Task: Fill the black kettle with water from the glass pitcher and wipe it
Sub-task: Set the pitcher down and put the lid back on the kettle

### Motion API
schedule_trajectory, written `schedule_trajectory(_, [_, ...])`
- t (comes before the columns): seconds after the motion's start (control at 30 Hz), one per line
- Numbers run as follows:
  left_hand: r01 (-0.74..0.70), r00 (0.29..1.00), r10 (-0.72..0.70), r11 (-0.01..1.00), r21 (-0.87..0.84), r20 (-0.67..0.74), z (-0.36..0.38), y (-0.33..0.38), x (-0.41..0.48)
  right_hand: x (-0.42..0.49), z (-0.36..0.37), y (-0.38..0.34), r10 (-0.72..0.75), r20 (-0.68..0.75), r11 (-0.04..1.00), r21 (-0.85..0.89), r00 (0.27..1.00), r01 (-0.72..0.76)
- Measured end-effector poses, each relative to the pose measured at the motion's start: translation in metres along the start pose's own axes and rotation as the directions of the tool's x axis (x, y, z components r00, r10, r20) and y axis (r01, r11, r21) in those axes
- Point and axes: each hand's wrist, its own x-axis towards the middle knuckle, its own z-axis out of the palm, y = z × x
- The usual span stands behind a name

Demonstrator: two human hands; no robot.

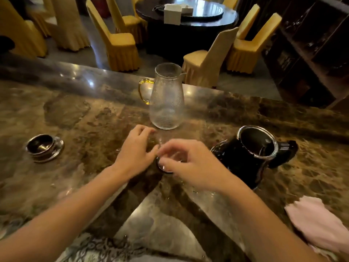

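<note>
On the brown marble counter [79, 114], both hands meet over a small round dark object [164, 168] lying near the middle. Right hand [190, 163] has its fingers curled over this object (what it is I cannot tell, it is mostly covered), and left hand [135, 154] lies beside it with loose fingers, holding nothing. Glass pitcher [167, 99] stands upright just behind the hands, handle to the left. Black kettle [253, 156] stands to the right, open on top. Its lid [44, 147] lies far left. Pink cloth [319, 224] lies at the near right edge.
</note>
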Motion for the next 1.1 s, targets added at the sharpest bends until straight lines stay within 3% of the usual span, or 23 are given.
schedule_trajectory(0.17, [0.175,0.976,-0.202,0.953,0.248,0.086,0.042,-0.001,-0.062,0.019,0.043,0.065,0.066,-0.044,0.845,-0.529,0.997,-0.080])
schedule_trajectory(0.33, [0.229,0.960,-0.275,0.881,0.414,0.056,0.068,0.008,-0.088,0.034,0.056,0.086,0.082,-0.013,0.700,-0.711,0.997,-0.066])
schedule_trajectory(0.5, [0.208,0.970,-0.240,0.877,0.432,0.020,0.069,0.012,-0.093,0.033,0.053,0.083,-0.004,-0.032,0.703,-0.711,0.999,-0.020])
schedule_trajectory(0.73, [0.215,0.965,-0.260,0.864,0.456,0.039,0.074,0.017,-0.101,-0.040,0.016,0.045,-0.030,-0.050,0.811,-0.585,0.998,-0.005])
schedule_trajectory(0.93, [0.095,0.982,-0.153,0.910,0.405,0.113,0.095,0.054,-0.091,-0.086,-0.060,0.014,0.044,-0.200,0.894,-0.428,0.979,-0.128])
schedule_trajectory(1.1, [0.023,0.980,-0.097,0.921,0.388,0.173,0.121,0.086,-0.083,-0.104,-0.112,0.000,-0.004,-0.402,0.883,-0.431,0.915,-0.186])
